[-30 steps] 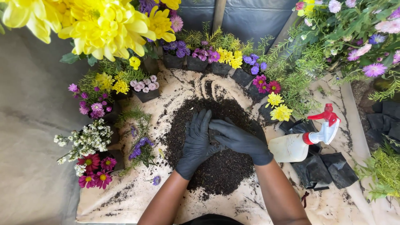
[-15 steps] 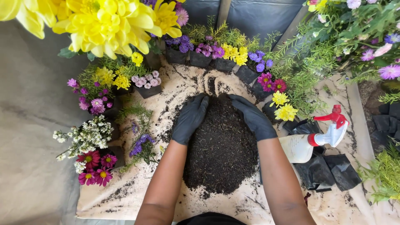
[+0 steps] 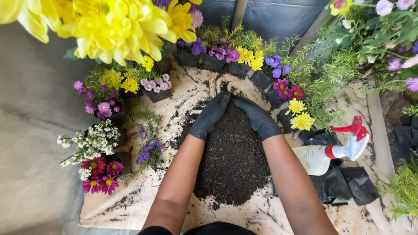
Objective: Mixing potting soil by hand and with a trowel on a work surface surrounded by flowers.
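A heap of dark potting soil (image 3: 233,161) lies on a pale marbled sheet (image 3: 130,204). Both hands wear black gloves. My left hand (image 3: 210,115) rests palm down on the far left edge of the heap, fingers pointing up and inward. My right hand (image 3: 257,116) lies on the far right edge, its fingers angled toward the left one so the fingertips nearly meet at the heap's far end. Neither hand holds a separate object; the fingers are slightly cupped against the soil.
Small black pots of yellow, purple, pink and white flowers (image 3: 244,58) ring the sheet's far and left sides. A big yellow bloom (image 3: 113,28) hangs at top left. A spray bottle with a red trigger (image 3: 335,152) lies right, on empty black bags (image 3: 344,185).
Both hands went from overlapping on the middle of the soil to its far end, then drew closer together there. The view shifted slightly.
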